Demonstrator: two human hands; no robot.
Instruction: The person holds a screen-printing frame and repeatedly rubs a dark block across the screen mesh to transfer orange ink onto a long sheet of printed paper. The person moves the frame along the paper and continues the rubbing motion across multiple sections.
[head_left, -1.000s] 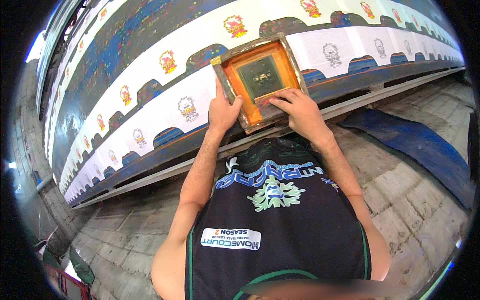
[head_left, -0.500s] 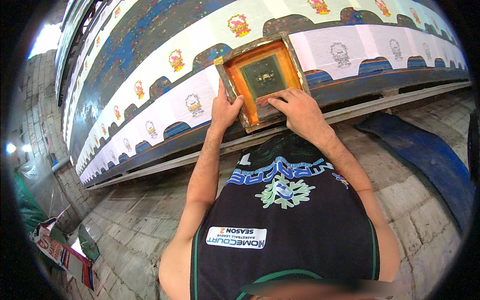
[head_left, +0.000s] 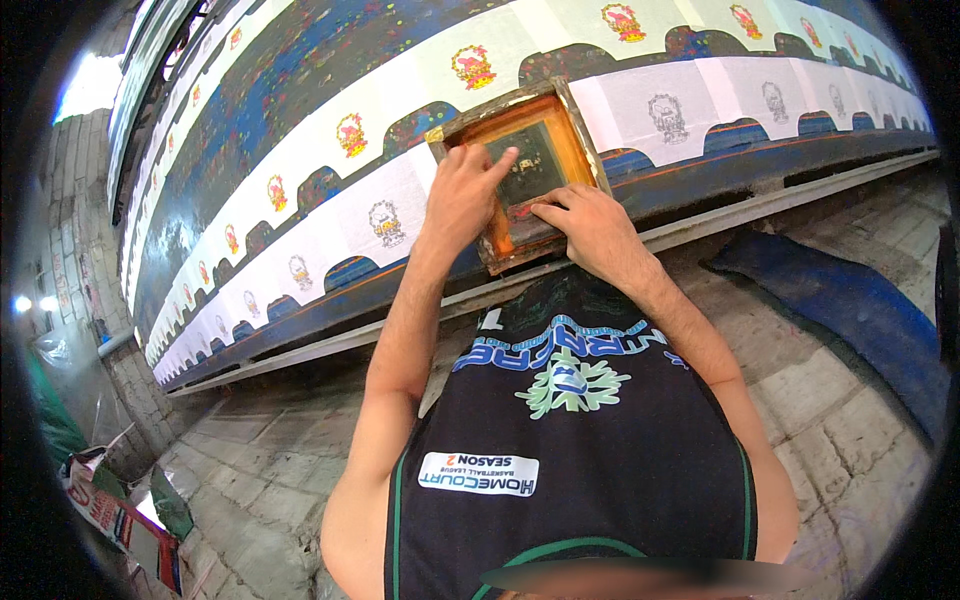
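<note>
A wooden screen-printing frame (head_left: pixel 600 165) with orange-edged mesh and a dark centre lies over the near strip of pale printed fabric. My left hand (head_left: pixel 462 200) is on the frame's left side, one digit stretched over the dark mesh and the other fingers bent near the upper left corner. At the mesh's lower edge, my right hand (head_left: pixel 598 232) is closed, thumb and fingertips pinched on a small reddish strip (head_left: pixel 520 210), mostly hidden. Beside the frame, the near fabric (head_left: pixel 640 105) bears grey outline prints, while the farther fabric row (head_left: pixel 560 30) shows red-and-yellow prints.
The long table (head_left: pixel 290 80) is dark, spattered with paint, and has a metal rail (head_left: pixel 700 228) along its near edge. A blue mat (head_left: pixel 830 300) lies on the block floor (head_left: pixel 270 440) at right. Crumpled packaging (head_left: pixel 130 515) sits at lower left.
My left hand has left its hold on the frame's left rail and moved up and inward over the mesh. The right hand stays near the mesh's lower edge.
</note>
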